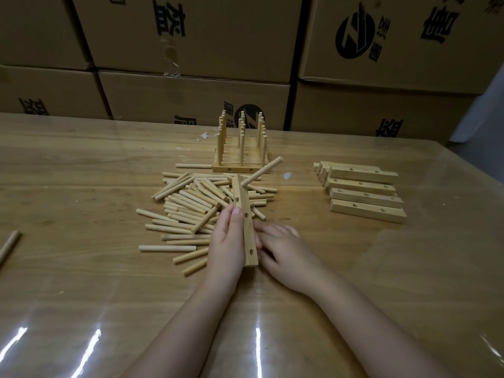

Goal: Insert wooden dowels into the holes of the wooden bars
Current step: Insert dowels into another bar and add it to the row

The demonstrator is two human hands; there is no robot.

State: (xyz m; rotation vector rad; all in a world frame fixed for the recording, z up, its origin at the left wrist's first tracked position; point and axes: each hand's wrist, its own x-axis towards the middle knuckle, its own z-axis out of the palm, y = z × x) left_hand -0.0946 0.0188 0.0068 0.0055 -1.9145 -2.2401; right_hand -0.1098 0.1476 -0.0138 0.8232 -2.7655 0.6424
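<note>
Left hand [227,241] grips a drilled wooden bar [246,230] at the near edge of the loose dowel pile [188,203]. One dowel [263,170] juts from the bar's far end. Right hand [283,249] rests beside the bar, fingers relaxed, gripping nothing.

Wooden table [81,165], glossy clear film over top. Centre: heap of loose dowels [188,203]. Behind heap: bars with upright dowels [240,168]. Right: row of drilled bars [365,192]. Far left edge: single dowel [9,248].

Dim warm indoor light, white glare streaks on the glossy worktop [81,165] at 6 to 8 o'clock, soft shadows, wide-angle bowing at edges, corners darkened.
</note>
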